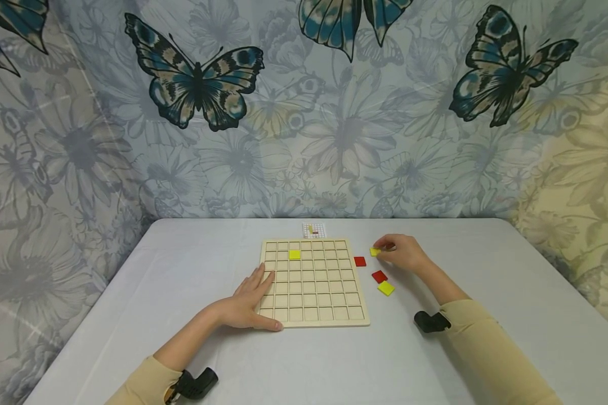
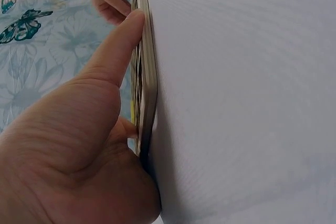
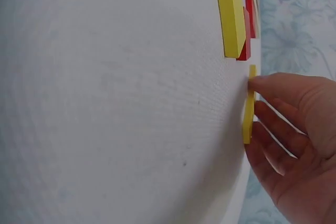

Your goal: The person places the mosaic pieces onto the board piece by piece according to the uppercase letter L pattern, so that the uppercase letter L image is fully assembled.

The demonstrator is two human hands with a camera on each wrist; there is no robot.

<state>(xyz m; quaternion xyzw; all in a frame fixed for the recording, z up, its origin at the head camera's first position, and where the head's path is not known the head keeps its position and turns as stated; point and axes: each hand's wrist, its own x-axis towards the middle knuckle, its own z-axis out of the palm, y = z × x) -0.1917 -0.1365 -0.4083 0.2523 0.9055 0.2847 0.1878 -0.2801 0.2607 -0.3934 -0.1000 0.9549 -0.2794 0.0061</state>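
Observation:
A square wooden board [image 1: 310, 288] with a grid of shallow cells lies on the table. My left hand [image 1: 245, 304] rests on its left edge, fingers spread and thumb at the near corner; the left wrist view shows the thumb [image 2: 113, 51] along the board's rim. One yellow square tile [image 1: 294, 255] sits in a cell near the board's far left. Right of the board, my right hand [image 1: 402, 253] pinches another yellow tile [image 3: 249, 111] by its edges, at or just above the tabletop. Nearer me lie a red tile [image 1: 379, 277] and a yellow tile [image 1: 386, 288], close together.
Another red tile [image 1: 360, 261] lies right beside the board's right edge. Behind the board is a small printed card [image 1: 313, 230] with a grid and coloured squares. A white cloth [image 1: 182, 270] covers the table, and a butterfly-patterned wall covering [image 1: 334, 169] rises behind it.

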